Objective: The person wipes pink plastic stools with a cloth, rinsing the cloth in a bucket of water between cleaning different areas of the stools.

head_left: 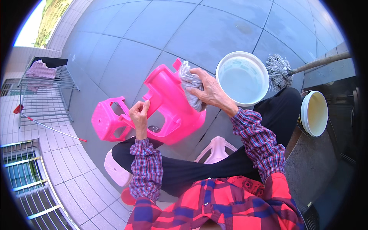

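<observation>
A large pink plastic stool point(170, 92) lies tilted in front of my knees, with wide openings between its legs. My left hand point(140, 114) is closed on the edge of one of its legs, thumb uppermost. A bunched grey cloth point(191, 86) is gripped in my right hand point(211, 91) and lies against the stool's right side. Fingers of that hand curl over the cloth, hiding part of it. Left of my left hand, a smaller pink stool point(105, 119) rests on its side. Just beyond my right wrist stands a white bucket point(219, 84) of water.
A grey string mop point(279, 71) leans from the right beside the bucket. Another white bucket point(304, 115) stands near my right knee. At far left is a metal drying rack point(44, 97) with cloths. Pale pink stool legs point(216, 149) show beneath me, on grey floor tiles point(142, 23).
</observation>
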`<state>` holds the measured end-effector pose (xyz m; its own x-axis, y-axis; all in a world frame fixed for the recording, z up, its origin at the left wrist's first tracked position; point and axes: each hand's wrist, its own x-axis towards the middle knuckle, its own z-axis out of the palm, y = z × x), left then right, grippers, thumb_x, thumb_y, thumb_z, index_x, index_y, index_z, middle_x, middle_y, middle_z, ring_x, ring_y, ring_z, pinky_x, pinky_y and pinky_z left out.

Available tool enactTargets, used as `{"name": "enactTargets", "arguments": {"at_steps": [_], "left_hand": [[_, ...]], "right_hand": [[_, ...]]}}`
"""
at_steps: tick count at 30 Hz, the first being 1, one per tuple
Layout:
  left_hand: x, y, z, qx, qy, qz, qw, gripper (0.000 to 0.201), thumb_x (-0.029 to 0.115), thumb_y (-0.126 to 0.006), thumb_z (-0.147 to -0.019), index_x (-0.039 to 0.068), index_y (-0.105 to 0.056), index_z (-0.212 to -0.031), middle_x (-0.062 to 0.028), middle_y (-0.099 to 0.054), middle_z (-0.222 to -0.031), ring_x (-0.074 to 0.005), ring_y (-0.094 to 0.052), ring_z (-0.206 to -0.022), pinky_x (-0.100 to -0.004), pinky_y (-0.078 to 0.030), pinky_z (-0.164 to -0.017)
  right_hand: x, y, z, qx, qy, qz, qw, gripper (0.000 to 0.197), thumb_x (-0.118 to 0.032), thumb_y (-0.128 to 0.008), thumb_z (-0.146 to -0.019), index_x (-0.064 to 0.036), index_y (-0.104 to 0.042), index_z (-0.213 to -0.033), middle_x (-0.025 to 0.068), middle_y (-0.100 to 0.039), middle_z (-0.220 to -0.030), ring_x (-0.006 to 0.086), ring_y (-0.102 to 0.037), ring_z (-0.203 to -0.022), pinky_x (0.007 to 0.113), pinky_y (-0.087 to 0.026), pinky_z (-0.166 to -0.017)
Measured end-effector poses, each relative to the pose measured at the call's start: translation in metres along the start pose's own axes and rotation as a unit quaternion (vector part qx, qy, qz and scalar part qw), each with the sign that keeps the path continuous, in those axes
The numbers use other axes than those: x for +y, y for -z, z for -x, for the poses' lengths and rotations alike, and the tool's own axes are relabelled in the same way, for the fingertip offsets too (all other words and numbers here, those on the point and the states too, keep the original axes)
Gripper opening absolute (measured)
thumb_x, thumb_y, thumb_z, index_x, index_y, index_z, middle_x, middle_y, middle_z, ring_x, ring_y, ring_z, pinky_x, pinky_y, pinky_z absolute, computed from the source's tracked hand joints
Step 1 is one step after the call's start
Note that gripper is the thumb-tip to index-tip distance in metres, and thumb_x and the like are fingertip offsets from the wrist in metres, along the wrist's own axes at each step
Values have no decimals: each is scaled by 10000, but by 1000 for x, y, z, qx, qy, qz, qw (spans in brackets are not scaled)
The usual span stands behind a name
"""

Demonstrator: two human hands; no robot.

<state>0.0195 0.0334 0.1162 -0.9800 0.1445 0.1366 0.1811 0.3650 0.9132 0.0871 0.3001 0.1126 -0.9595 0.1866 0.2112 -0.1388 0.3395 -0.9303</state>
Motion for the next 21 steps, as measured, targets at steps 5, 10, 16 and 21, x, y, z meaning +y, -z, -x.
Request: {"name": "enactTargets", "arguments": {"at_steps": [5,10,16,21], "left_hand": [[16,-22,5,13,-50,-18,998,311,142,-691,-798,16,-505,-582,80,-349,-523,-18,-285,-514,-232,-171,-462],[7,-15,3,93,-40,-59,993,299,167,-703,-786,15,-539,-587,62,-355,-505,-44,-292,-508,-253,-202,-468],[-5,-9,-10,227,45,-155,960,355,298,-704,-768,28,-574,-577,25,-422,-476,-91,-358,-470,-298,-260,-468],[-6,-15,-17,223,80,-225,945,430,415,-654,-778,48,-571,-569,0,-443,-459,-133,-394,-454,-334,-287,-473]], "right_hand": [[11,-18,-5,16,35,23,999,429,-223,-632,-806,-24,-525,-1171,178,-541,-1064,314,-540,-1002,378,-434,-862],[29,-12,5,-127,-31,-3,991,434,-307,-602,-814,-77,-556,-1179,191,-541,-1020,346,-540,-994,408,-430,-832],[47,-17,47,-195,-57,137,970,408,-315,-593,-814,-102,-494,-1147,212,-517,-946,388,-548,-883,459,-451,-752],[36,-43,79,-153,-38,172,972,499,-221,-635,-788,-145,-464,-1250,192,-456,-1007,381,-569,-847,455,-481,-707]]}}
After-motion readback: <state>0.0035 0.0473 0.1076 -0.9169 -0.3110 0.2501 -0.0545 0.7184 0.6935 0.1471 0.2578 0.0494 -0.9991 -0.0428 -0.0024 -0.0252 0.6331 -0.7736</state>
